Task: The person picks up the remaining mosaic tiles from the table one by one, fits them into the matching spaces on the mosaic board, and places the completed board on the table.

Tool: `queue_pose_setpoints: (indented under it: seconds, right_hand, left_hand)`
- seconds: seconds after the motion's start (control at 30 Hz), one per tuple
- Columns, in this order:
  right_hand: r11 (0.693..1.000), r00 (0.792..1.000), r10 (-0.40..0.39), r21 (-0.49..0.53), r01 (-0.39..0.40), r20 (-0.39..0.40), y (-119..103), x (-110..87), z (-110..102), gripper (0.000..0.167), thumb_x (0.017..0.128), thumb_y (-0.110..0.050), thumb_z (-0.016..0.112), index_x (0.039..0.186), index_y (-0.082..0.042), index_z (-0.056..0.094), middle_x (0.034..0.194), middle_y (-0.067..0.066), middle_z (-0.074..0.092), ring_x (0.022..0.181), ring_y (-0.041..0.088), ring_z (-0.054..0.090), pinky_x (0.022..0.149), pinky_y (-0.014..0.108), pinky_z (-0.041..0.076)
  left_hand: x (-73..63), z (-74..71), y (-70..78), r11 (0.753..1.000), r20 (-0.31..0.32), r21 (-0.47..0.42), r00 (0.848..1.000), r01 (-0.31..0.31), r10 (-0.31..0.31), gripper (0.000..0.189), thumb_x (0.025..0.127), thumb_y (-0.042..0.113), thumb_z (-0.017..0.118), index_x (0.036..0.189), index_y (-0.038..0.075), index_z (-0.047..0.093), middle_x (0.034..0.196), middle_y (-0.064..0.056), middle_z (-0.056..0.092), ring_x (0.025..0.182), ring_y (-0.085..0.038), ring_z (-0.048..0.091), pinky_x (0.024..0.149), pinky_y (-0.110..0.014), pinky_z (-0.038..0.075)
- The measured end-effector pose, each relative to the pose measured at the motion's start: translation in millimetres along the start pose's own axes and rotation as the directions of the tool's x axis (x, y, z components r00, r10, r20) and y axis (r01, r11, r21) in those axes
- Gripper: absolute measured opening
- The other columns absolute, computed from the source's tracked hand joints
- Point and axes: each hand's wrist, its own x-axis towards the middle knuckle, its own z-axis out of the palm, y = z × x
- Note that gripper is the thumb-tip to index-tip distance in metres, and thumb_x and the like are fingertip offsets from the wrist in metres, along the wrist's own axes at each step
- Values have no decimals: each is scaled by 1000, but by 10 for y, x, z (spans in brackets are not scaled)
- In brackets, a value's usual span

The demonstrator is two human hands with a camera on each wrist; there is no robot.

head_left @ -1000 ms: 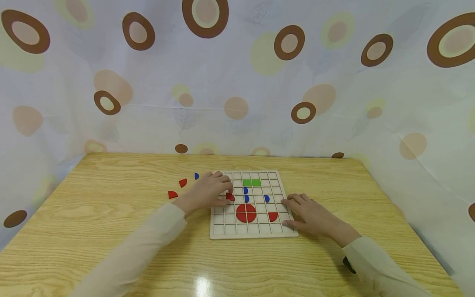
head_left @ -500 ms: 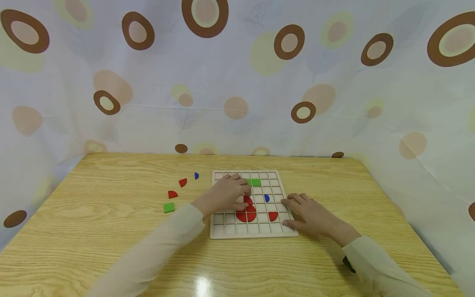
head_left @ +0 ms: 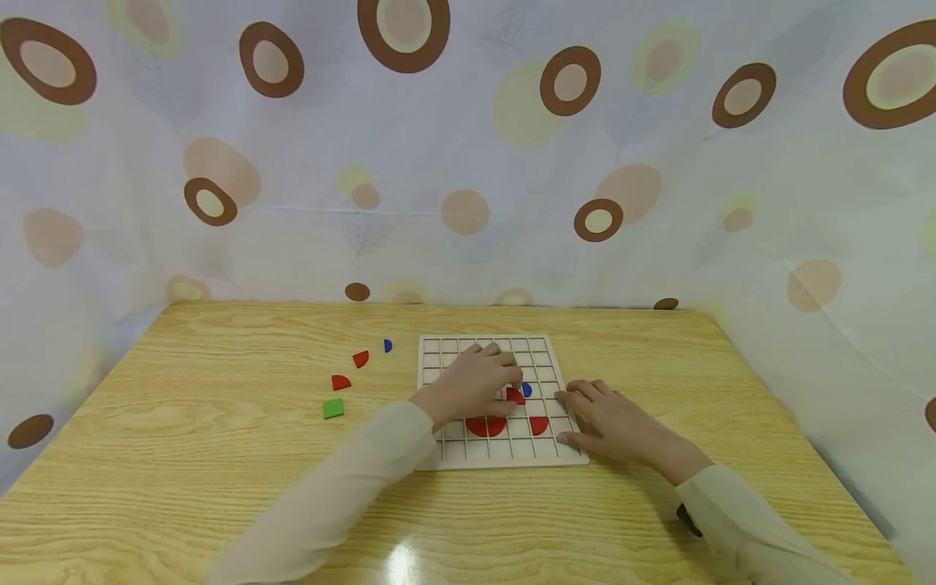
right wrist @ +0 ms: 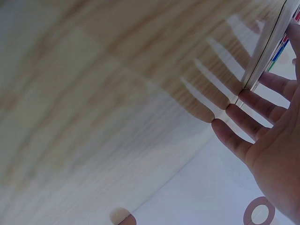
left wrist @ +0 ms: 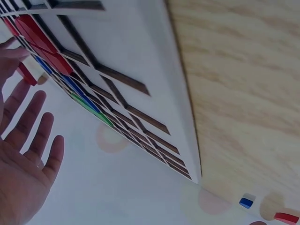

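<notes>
My left hand [head_left: 475, 385] pinches a red quarter-circle piece [head_left: 515, 396] between thumb and forefinger, over the white grid board [head_left: 453, 455]. In the left wrist view its other fingers spread out loosely beside the held piece [left wrist: 26, 74]. Just past the fingertips lies a blue half-circle piece [head_left: 527, 390] in a cell. Red pieces [head_left: 486, 426] forming a round shape are partly covered by the hand. A separate red quarter-circle [head_left: 539, 425] sits in a cell to their right. My right hand [head_left: 614, 422] rests with relaxed fingers on the board's right edge.
Left of the board on the wooden table [head_left: 183, 455] lie a green square [head_left: 333, 408], two red quarter-circles [head_left: 340, 382] and a blue half-circle [head_left: 387, 345]. A patterned curtain [head_left: 468, 162] surrounds the table's back and sides.
My left hand has moved right across the board with the red quarter-circle, from its left columns toward the middle right. It now covers the upper red pieces. The right hand has stayed put.
</notes>
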Motion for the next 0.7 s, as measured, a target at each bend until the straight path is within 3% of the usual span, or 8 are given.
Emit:
queue_pose_setpoints:
  seconds: [0.33, 0.7]
  right_hand:
    - [1000, 1000, -13, -12, 13, 0, -4, 4, -13, 61, 87, -52, 52, 132, -11, 46, 130, 12, 46, 118, 29, 44, 94, 48, 41]
    - [1000, 1000, -16, -17, 16, -7, -12, 2, -17, 60, 86, -50, 54, 131, -10, 47, 129, 12, 47, 117, 29, 44, 93, 48, 42]
  left_hand:
    - [155, 48, 79, 1000, 32, 28, 999, 13, -13, 26, 84, 44, 60, 99, 24, 64, 106, 8, 61, 103, -14, 52, 89, -33, 44]
    - [224, 81, 168, 998, 55, 56, 998, 11, -14, 27, 84, 44, 60, 100, 23, 63, 101, 9, 60, 101, -13, 51, 87, -31, 43]
